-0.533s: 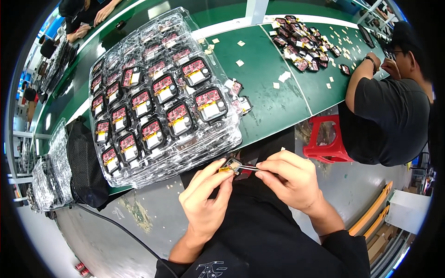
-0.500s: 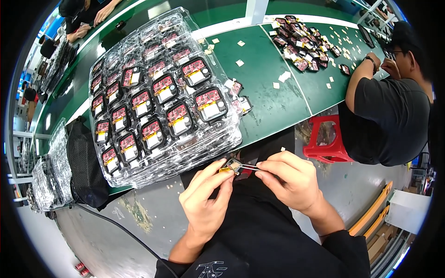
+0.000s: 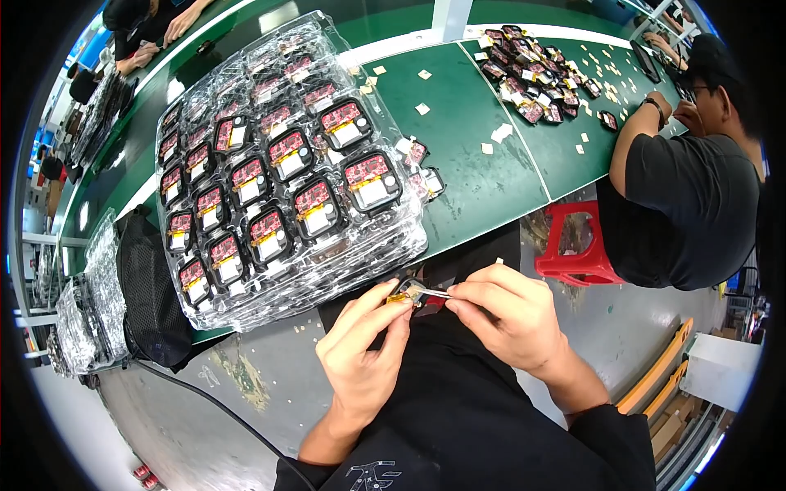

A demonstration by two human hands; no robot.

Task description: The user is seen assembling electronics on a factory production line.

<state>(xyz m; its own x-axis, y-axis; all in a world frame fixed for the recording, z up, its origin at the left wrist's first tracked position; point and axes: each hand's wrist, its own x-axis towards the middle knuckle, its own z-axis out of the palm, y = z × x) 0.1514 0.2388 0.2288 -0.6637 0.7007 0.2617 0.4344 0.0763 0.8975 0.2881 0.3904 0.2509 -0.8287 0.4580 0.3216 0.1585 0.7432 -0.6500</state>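
My left hand (image 3: 364,348) is closed on a small black device housing (image 3: 407,290), held by its edge in front of my chest. A beige patch and a strip of yellow tape show on the housing. Between the thumb and fingers of my right hand (image 3: 514,317) is a pair of metal tweezers (image 3: 435,292). The tips reach over the beige patch; whether they grip it is too small to tell. Beyond my hands, stacked clear plastic trays (image 3: 393,245) hold rows of similar black housings (image 3: 317,209) with red circuit boards and white rectangles.
A heap of black housings (image 3: 536,78) lies on the green table (image 3: 467,176), with pale square pieces (image 3: 422,109) scattered about. A co-worker (image 3: 688,180) sits at the right near a red stool (image 3: 573,245). A black mesh bag (image 3: 151,286) hangs at the left.
My right hand has shifted slightly left, and the tweezers' arms look closer together. My left hand holds the housing in nearly the same place.
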